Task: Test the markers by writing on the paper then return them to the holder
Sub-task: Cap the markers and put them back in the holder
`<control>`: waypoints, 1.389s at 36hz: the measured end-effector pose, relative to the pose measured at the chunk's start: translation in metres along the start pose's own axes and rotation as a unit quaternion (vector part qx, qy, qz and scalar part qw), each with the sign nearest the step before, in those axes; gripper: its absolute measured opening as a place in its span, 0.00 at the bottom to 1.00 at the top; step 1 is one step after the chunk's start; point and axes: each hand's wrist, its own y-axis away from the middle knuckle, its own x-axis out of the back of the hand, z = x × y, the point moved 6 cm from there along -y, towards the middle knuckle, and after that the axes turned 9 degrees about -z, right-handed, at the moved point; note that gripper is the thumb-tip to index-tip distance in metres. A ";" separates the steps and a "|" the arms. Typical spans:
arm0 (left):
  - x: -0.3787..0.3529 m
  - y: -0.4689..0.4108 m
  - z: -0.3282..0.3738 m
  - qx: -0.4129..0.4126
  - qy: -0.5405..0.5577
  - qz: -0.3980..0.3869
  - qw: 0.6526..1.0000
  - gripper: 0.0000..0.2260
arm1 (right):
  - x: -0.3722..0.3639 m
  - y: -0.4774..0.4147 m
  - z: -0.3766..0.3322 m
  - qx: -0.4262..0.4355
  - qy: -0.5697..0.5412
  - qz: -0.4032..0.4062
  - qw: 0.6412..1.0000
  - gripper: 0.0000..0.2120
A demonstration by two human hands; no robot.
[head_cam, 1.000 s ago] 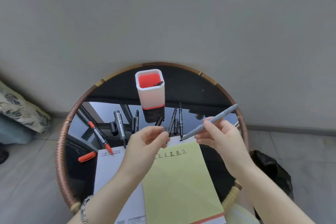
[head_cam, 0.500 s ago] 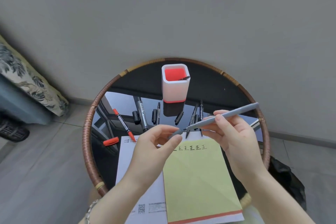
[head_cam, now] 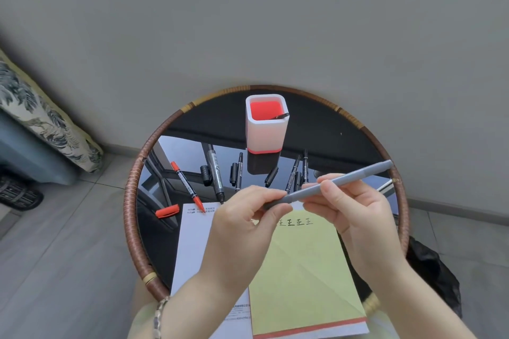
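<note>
Round counter (head_cam: 129, 215) set close to the wall, woven rim all round, widest stretch of open glass right of the holder (head_cam: 265, 129). Above the near half, left hand (head_cam: 248, 226) pinching the lower left end of a grey marker (head_cam: 344, 183), right hand (head_cam: 355, 217) clamped on its barrel. Beneath the hands, yellow paper (head_cam: 303, 270) with a row of written marks, overlapping a white sheet (head_cam: 192, 242). Between paper and upright holder, loose black markers (head_cam: 215, 173), a red marker (head_cam: 187, 187), a red cap (head_cam: 167, 212)
</note>
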 end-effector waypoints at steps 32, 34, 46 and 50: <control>0.014 -0.012 -0.089 0.313 -0.076 -0.132 0.938 0.09 | -0.024 -0.163 -0.020 0.138 0.411 0.054 0.900 0.07; 0.012 -0.013 -0.088 0.310 -0.075 -0.134 0.938 0.09 | -0.022 -0.162 -0.014 0.125 0.425 0.037 0.896 0.12; -0.006 -0.015 -0.094 0.305 -0.066 -0.155 0.937 0.07 | 0.056 -0.128 0.056 -0.116 0.537 0.043 0.835 0.15; -0.010 -0.015 -0.094 0.304 -0.066 -0.160 0.937 0.07 | 0.053 -0.128 0.071 -0.175 0.558 0.018 0.811 0.14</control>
